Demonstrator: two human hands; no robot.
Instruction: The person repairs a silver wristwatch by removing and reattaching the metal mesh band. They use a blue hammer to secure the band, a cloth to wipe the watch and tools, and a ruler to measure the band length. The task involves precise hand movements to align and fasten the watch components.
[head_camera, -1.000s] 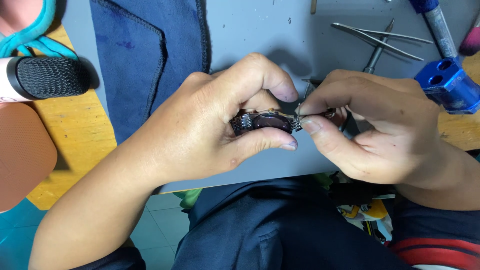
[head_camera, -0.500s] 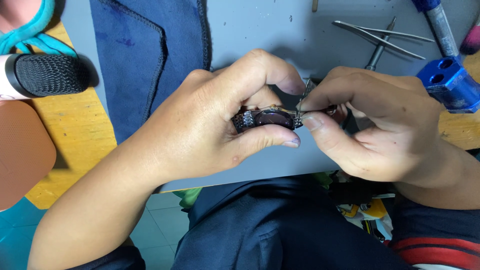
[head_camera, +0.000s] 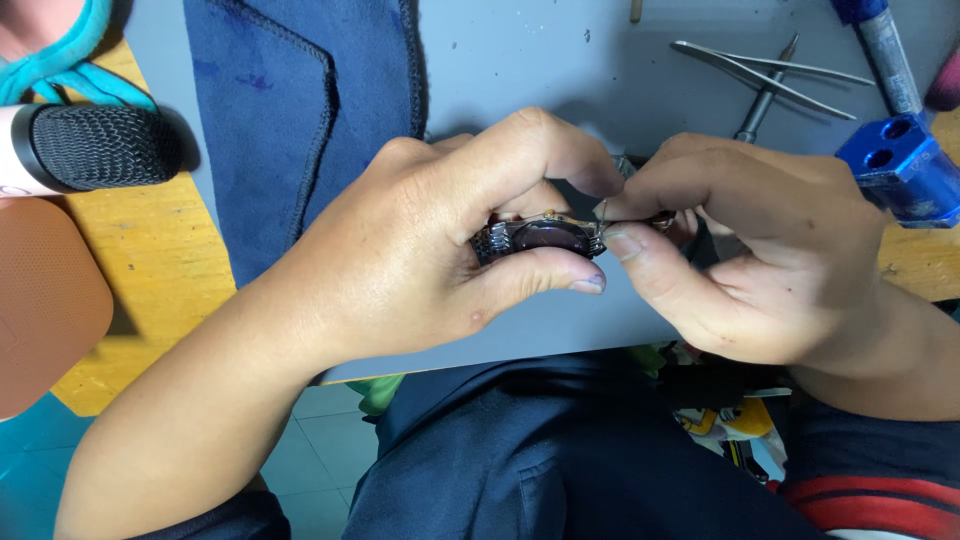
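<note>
Closest to me, below the table edge, I see my lap in dark blue cloth (head_camera: 560, 470), with a bit of red-striped sleeve (head_camera: 870, 495) low on the right and pale floor tiles (head_camera: 330, 430) to the left.

Just above that, my left hand (head_camera: 430, 250) is closed on a small metal wristwatch with a dark oval face (head_camera: 545, 236), thumb pressed under the case and forefinger curled over its top. My right hand (head_camera: 760, 250) meets it from the other side, thumb and forefinger pinched shut on a thin metal pin (head_camera: 604, 213) that stands at the watch's right end. The rest of that hand covers the band on that side, so I cannot tell how the pin sits there. The watch is held just above the grey work mat (head_camera: 560, 60), between both hands, at the middle of the view.

Beside my left forearm lie a rounded brown leather pad (head_camera: 40, 300) and bare yellow wooden tabletop (head_camera: 150, 260). Further out, a dark blue cloth with a stitched edge (head_camera: 300, 110) covers the mat's left part. A black mesh-headed microphone (head_camera: 100, 148) pokes in from the left.

Far right, a blue metal block with round holes (head_camera: 900, 165) stands at the mat's edge, steel tweezers (head_camera: 770, 70) and a slim pointed tool (head_camera: 765, 95) lying crossed behind my right hand.
</note>
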